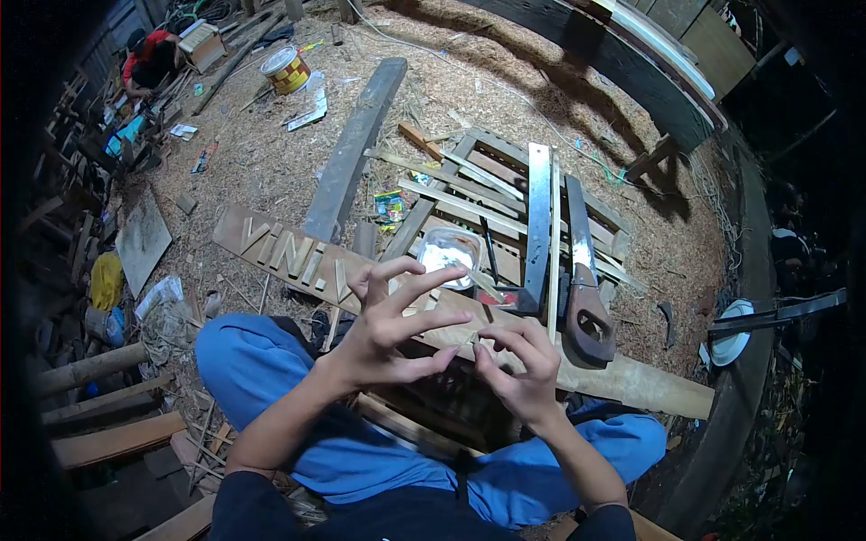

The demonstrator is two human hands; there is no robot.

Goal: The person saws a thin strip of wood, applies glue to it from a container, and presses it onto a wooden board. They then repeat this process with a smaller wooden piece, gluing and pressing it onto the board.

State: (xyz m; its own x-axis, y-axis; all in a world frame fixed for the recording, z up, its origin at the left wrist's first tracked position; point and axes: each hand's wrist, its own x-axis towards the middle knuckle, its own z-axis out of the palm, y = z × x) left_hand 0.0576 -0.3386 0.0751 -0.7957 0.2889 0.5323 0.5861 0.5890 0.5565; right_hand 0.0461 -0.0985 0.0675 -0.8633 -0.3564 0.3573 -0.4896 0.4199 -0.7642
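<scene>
Over a long wooden board (631,380) laid across my lap, my two hands nearly meet. My left hand (392,325) is open, its fingers spread and its thumb apart from the index finger. Close beside its thumb tip, my right hand (519,361) pinches something too small to make out. Short thin wood strips (281,250) form letter-like shapes on the left part of the board. Just beyond my hands is a clear plastic tub (448,248) with white stuff in it. A handsaw (586,307) and a long metal straightedge (538,212) lie to the right.
A slatted wooden frame (492,144) with loose strips lies ahead on shavings-covered ground. Beyond are a grey plank (361,135) and a yellow-red bucket (286,70). A person in red (149,59) crouches at far left. A heavy beam (631,81) runs across the upper right.
</scene>
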